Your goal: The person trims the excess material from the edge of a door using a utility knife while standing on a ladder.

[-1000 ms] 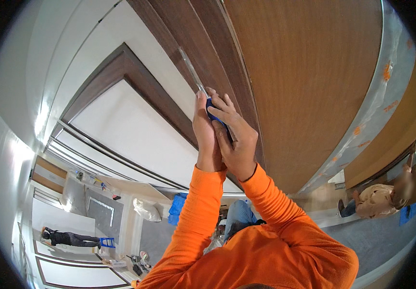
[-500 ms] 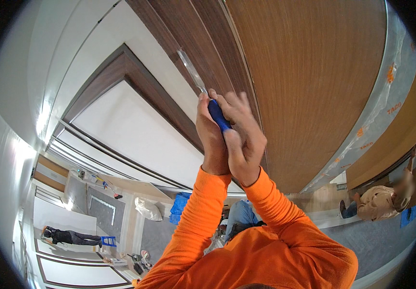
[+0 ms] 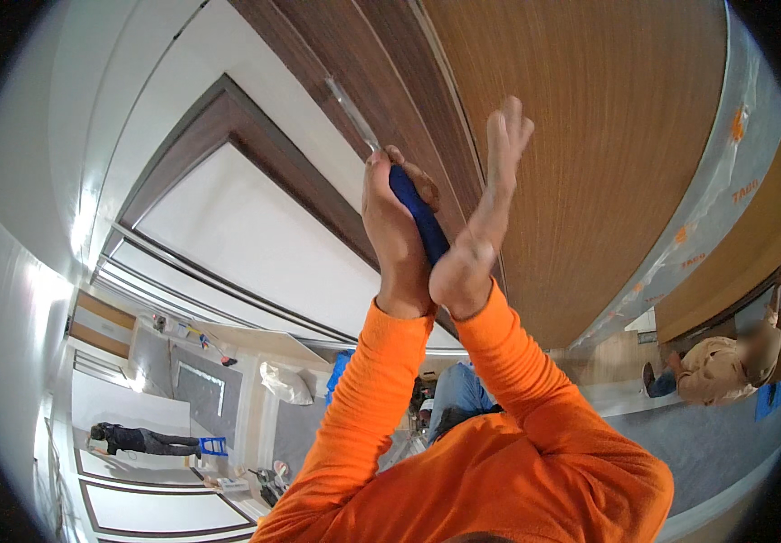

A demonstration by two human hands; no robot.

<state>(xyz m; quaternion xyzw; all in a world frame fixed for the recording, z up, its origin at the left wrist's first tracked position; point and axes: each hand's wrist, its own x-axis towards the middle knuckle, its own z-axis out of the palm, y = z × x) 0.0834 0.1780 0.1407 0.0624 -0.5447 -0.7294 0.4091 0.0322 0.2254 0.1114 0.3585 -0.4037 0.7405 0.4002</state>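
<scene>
My left hand [image 3: 390,222] is wrapped round the blue handle of a chisel [image 3: 419,213], fingertips showing past its far side. The flat metal blade points up and to the left, lying along the edge of a dark brown wood-grain trim [image 3: 368,59]. Whether its tip bites into the trim, I cannot tell. My right hand [image 3: 490,204] is open, fingers stretched upward and away from the handle. The heel of that palm is at the handle's lower end; contact there is unclear.
A large brown wood-grain panel [image 3: 580,163] rises on the right, edged with clear plastic film [image 3: 657,262]. White panels with a dark frame [image 3: 228,118] are to the left. Far below, one person [image 3: 142,441] is near a blue step stool [image 3: 213,446]; another person [image 3: 716,369] works at right.
My right hand has swung its fingers off the chisel handle and opened out to the right. My left hand still grips the chisel, slightly higher in the picture.
</scene>
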